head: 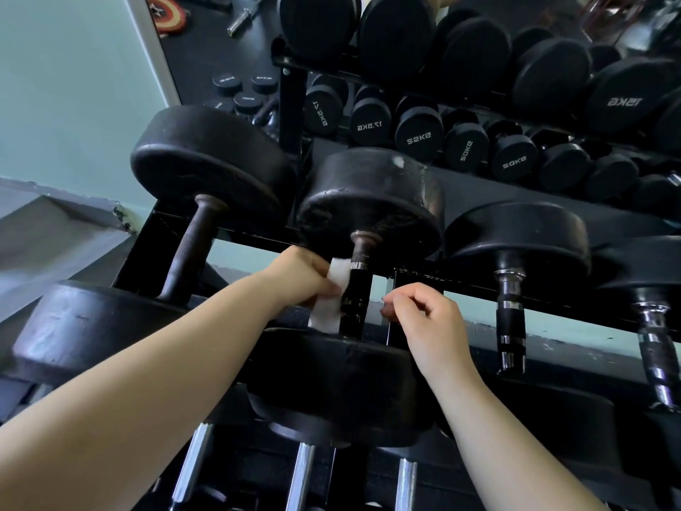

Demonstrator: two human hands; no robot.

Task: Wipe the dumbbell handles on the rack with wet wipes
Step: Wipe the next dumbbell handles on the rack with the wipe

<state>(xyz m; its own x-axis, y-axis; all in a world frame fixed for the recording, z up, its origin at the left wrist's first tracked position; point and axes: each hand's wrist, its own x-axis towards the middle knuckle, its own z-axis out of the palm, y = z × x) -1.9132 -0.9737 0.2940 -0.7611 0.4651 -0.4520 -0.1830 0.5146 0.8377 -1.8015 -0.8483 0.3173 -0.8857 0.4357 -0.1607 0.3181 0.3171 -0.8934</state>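
Observation:
My left hand point(300, 276) grips a white wet wipe point(329, 300) and holds it against the left side of the black handle point(353, 296) of the middle dumbbell on the rack point(442, 278). That dumbbell's far head point(372, 204) is black and scuffed; its near head point(331, 378) lies under my wrists. To the right of the handle hovers my right hand point(423, 319), fingers curled, holding nothing that I can see. A dumbbell with a dark handle point(188, 252) lies to the left, and two chrome-and-black handles point(510, 319) lie to the right.
A mirror behind the rack reflects rows of black dumbbells point(418, 136) marked in kilograms. Chrome handles point(302, 477) of a lower shelf show at the bottom. A pale green wall point(66, 86) and a grey ledge stand at the left.

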